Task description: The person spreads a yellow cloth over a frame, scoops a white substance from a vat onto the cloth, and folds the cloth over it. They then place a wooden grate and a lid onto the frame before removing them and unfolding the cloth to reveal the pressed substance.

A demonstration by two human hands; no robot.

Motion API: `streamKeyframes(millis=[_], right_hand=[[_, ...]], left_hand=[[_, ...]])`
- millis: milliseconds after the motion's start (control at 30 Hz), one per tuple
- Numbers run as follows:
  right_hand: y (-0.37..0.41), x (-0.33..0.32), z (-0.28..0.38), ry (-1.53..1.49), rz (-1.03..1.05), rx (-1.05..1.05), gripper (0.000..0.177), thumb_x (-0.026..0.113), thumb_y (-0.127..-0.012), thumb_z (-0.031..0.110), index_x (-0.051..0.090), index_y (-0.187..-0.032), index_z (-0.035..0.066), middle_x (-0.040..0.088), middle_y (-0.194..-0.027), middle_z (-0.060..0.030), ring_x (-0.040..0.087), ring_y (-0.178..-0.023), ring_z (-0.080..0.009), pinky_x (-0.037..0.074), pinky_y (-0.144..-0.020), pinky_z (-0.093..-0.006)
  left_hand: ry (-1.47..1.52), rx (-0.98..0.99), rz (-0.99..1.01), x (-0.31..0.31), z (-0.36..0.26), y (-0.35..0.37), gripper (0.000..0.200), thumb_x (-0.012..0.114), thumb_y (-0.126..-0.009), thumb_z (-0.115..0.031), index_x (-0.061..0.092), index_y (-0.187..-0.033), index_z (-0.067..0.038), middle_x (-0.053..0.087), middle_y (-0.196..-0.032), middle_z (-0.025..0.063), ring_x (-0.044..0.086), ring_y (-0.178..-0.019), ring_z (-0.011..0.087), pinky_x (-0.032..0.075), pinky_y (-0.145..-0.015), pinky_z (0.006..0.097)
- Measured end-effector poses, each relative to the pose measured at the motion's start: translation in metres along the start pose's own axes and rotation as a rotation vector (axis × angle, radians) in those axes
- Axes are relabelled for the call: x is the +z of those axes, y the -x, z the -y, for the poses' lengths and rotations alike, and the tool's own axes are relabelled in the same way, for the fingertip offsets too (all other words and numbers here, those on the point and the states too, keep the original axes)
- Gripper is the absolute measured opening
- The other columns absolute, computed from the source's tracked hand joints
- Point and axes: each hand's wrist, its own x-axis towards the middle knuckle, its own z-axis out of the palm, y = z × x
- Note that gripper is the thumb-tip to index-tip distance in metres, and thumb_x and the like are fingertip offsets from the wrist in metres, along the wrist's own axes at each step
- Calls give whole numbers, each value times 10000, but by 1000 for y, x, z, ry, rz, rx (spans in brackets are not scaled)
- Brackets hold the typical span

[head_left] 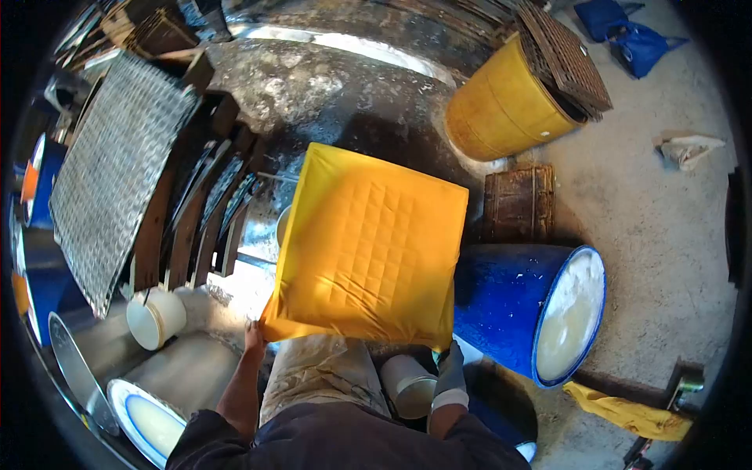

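1. Well out to the left of and beyond the left hand, a stack of dark wooden frames [149,254] leans, with a grey woven-looking panel [125,149] over it.
2. Left of the left hand, just under that stack, is a white bucket [157,319]; nearer the body lies a round container [153,419] with pale contents at its open end.
3. The left hand [254,338], bare, has its fingers closed on the near left corner of the yellow cloth.
4. The yellow cloth [368,251] spans between the hands and reaches away beyond them, a rough square with gridded creases; what is beneath it I cannot tell.
5. Between the hands, closer to the body, a pale bucket [411,388] stands just left of the right hand.
6. The right hand [450,371], in a grey glove, grips the cloth's near right corner.
7. Right of the right hand lies a blue barrel [501,305], whitish at its end; farther beyond are a brown box [517,202] and a yellow barrel [501,102].
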Motion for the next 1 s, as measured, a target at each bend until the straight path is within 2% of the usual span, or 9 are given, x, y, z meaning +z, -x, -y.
streamKeyframes(millis=[100, 133, 233, 367, 533, 667, 733, 800, 1000], right_hand=[[29, -12, 6, -22, -30, -81, 352, 577, -972, 344, 563, -1235, 110, 676, -993, -81, 664, -703, -192, 514, -487, -322], [37, -13, 9, -28, -35, -106, 351, 577, -973, 348, 563, -1232, 111, 676, -992, -80, 664, -701, -191, 514, -485, -321], [56, -10, 26, -20, -26, -174, 348, 576, -975, 359, 566, -1224, 115, 676, -986, -77, 663, -693, -187, 512, -480, -317], [49, -15, 25, 68, -5, -276, 306, 618, -961, 380, 584, -1137, 132, 680, -966, -48, 675, -730, -205, 538, -502, -372], [-14, -17, -3, 407, 57, -673, 333, 656, -923, 326, 624, -1113, 55, 675, -881, -56, 635, -776, -264, 539, -701, -378], [7, 42, 16, 1140, -61, -901, 390, 726, -811, 275, 651, -1082, 5, 692, -1035, -175, 651, -918, -362, 519, -801, -433], [52, 110, 20, 1161, 146, -1258, 452, 736, -788, 276, 632, -1150, 24, 651, -1165, -213, 608, -1059, -390, 488, -911, -447], [104, 182, 11, 1196, 436, -1254, 467, 737, -784, 281, 625, -1171, 46, 604, -1251, -193, 565, -1133, -384, 454, -965, -466], [161, 340, -62, 1286, 1137, -1608, 460, 721, -778, 255, 625, -1210, 129, 477, -1423, -108, 445, -1288, -378, 364, -1057, -535]], left_hand=[[-171, -202, 364, -23, -22, 10, 379, 520, -929, -397, 656, -989, -48, 643, -845, 24, 606, -697, 173, 497, -638, 314], [-389, 151, 307, 6, -88, 116, 395, 547, -939, -419, 669, -1002, -49, 635, -842, 3, 602, -707, 144, 499, -659, 289], [-290, 171, 606, -31, -56, 44, 419, 621, -930, -462, 674, -966, -48, 623, -825, -23, 585, -705, 111, 492, -642, 275], [251, 366, 289, -21, -82, 73, 298, 666, -957, -314, 689, -1050, -31, 648, -869, -40, 568, -751, 56, 465, -688, 227], [-22, 467, 252, -3, -82, 100, 294, 679, -953, -285, 688, -1084, -23, 678, -917, -14, 592, -779, 69, 491, -722, 242], [26, 568, 194, 22, -98, 102, 274, 681, -952, -280, 688, -1019, -14, 682, -886, -5, 600, -771, 71, 495, -674, 244], [-77, 550, 38, 30, -121, 119, 283, 671, -957, -303, 679, -931, -21, 666, -827, -17, 588, -756, 62, 493, -655, 249], [-115, 733, -66, 31, -128, 123, 295, 648, -969, -349, 659, -936, -57, 572, -758, -62, 454, -654, 54, 384, -570, 237], [-111, 822, 80, 24, -143, 163, 257, 637, -981, -276, 591, -964, -24, 556, -746, -38, 489, -666, 58, 414, -572, 250]])
